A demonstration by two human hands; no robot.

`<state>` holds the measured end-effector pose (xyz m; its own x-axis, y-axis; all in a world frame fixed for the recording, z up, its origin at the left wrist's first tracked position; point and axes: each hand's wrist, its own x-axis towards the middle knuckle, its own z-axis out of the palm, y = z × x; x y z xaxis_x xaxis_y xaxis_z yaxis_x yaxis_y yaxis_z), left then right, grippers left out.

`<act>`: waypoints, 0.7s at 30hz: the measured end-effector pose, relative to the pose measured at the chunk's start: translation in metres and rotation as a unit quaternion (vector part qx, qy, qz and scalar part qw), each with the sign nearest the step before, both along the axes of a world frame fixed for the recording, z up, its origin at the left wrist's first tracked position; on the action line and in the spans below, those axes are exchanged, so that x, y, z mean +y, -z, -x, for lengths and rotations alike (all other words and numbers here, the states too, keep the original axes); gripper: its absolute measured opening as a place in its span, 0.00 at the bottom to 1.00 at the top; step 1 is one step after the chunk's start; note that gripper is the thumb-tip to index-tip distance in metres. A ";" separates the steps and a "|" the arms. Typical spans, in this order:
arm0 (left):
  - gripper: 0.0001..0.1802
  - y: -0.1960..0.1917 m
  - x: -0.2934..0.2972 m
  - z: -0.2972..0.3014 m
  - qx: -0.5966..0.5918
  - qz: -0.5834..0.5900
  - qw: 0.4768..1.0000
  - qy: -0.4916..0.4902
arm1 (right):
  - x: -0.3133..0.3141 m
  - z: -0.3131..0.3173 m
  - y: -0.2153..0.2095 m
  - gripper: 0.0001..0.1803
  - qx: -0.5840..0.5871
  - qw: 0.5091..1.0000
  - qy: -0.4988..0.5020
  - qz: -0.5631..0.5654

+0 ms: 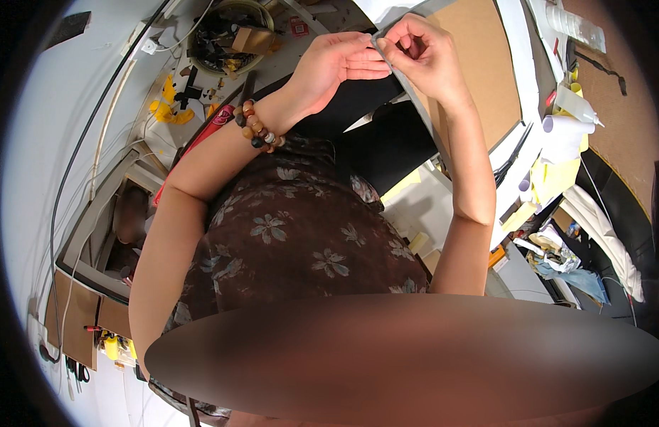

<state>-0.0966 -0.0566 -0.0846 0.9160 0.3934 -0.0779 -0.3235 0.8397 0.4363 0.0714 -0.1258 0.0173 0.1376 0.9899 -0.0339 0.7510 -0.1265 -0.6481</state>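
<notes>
My left hand (336, 67), with a beaded bracelet on its wrist, reaches up from the left. Its fingers are stretched out side by side, and its tips come close to the near left corner of a brown board with a grey edge (479, 50). At that corner my right hand (425, 60) has thumb and index finger pinched on the grey edging (383, 51). The right hand's other fingers curl in over the board. Whether the grey edging is a separate strip or part of the board, I cannot tell.
A round bin (230, 35) with scraps stands at the far left. Dark-handled scissors (512, 156) lie beside the board. Rolled paper and yellow sheets (560, 167) clutter the right, near a brown table (621, 92). A black cable (80, 142) runs along the left wall.
</notes>
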 end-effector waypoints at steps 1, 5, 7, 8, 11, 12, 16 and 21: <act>0.17 0.000 0.000 0.000 0.003 -0.004 1.000 -0.002 | 0.000 0.000 0.001 0.05 0.020 1.000 0.009 0.007; 0.14 -0.004 -0.003 -0.002 0.024 -0.060 0.998 -0.017 | -0.005 -0.009 0.004 0.03 0.058 0.997 0.018 0.040; 0.13 -0.006 -0.005 -0.005 0.053 -0.090 0.994 -0.033 | -0.007 -0.012 0.006 0.01 0.116 0.991 0.043 0.046; 0.13 -0.006 -0.007 -0.008 0.072 -0.096 0.992 -0.044 | -0.007 -0.013 0.006 0.02 0.174 0.981 0.070 0.041; 0.13 -0.011 -0.010 -0.012 0.098 -0.157 0.981 -0.066 | -0.011 -0.013 -0.003 0.05 0.273 0.955 0.107 0.034; 0.13 -0.013 -0.010 -0.013 0.102 -0.185 0.975 -0.072 | -0.012 -0.013 -0.007 0.06 0.295 0.949 0.112 0.033; 0.13 -0.005 -0.004 -0.016 0.089 -0.235 0.966 -0.061 | -0.027 -0.012 -0.007 0.05 0.177 0.978 0.103 0.040; 0.13 -0.015 0.006 -0.013 0.100 -0.258 0.961 -0.019 | -0.031 -0.001 -0.005 0.06 0.088 0.992 0.090 0.008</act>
